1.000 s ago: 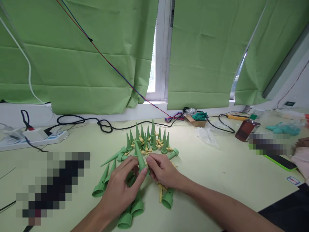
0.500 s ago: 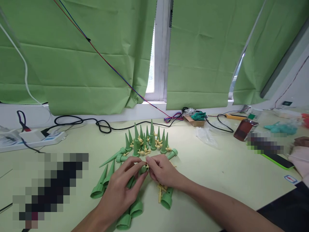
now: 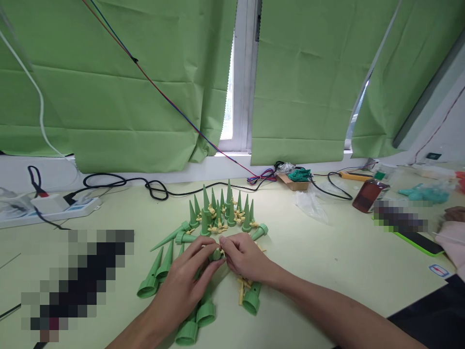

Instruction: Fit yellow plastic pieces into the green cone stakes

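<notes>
Between thumb and fingers, my left hand (image 3: pixel 181 276) grips a green plastic watering spike (image 3: pixel 217 254), with its rounded end toward me. My right hand (image 3: pixel 245 254) pinches a small pale-yellow valve (image 3: pixel 223 252) against the side of that spike; the fingers hide most of it. Beyond both hands, several green spikes with yellow valves (image 3: pixel 205 223) stand point up. Loose spikes (image 3: pixel 148 287) lie to the left, and others (image 3: pixel 187 333) lie below my left hand. Under my right wrist, loose yellow valves (image 3: pixel 241 293) sit beside another green spike (image 3: pixel 251 301).
A power strip (image 3: pixel 83 207) and black cable (image 3: pixel 181 194) run along the back. Farther right are a small cardboard box (image 3: pixel 293 183), a clear plastic bag (image 3: pixel 310 206) and a bottle of dark liquid (image 3: pixel 368 194). Another person's sleeve (image 3: pixel 452 240) shows at the right edge.
Both hands stay together in nearly the same place, with the held spike shifted very slightly between the fingers. The whole view has moved a few pixels.
</notes>
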Action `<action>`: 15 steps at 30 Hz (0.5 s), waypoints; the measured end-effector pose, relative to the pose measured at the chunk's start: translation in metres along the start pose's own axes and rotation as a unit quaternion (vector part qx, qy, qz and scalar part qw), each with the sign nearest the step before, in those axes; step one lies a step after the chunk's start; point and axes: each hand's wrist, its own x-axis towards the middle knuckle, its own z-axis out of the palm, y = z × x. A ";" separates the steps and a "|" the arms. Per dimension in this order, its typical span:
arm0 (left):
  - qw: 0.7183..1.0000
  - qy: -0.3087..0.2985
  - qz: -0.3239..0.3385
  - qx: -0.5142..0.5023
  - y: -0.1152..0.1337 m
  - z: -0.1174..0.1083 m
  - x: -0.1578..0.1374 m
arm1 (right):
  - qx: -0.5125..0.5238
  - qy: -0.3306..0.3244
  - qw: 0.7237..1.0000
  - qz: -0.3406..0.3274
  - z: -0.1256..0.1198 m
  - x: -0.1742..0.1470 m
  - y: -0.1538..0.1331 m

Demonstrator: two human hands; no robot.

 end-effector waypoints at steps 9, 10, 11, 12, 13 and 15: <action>0.998 -0.022 -0.040 -0.046 0.005 -0.001 0.005 | -0.036 -0.001 0.998 -0.049 -0.003 -0.003 -0.004; 0.997 -0.020 -0.052 -0.047 0.005 -0.002 0.005 | -0.038 -0.003 0.998 -0.052 -0.003 -0.003 -0.005; 0.996 -0.018 -0.066 -0.051 0.005 -0.002 0.005 | -0.040 -0.004 0.998 -0.055 -0.003 -0.003 -0.005; 0.995 -0.016 -0.083 -0.058 0.005 -0.002 0.006 | -0.042 -0.004 0.997 -0.058 -0.004 -0.003 -0.005; 0.992 -0.015 -0.101 -0.069 0.005 -0.002 0.006 | -0.045 -0.004 0.997 -0.060 -0.004 -0.003 -0.005; 0.985 -0.013 -0.139 -0.102 0.007 -0.002 0.008 | -0.047 -0.003 0.997 -0.067 -0.005 -0.003 -0.006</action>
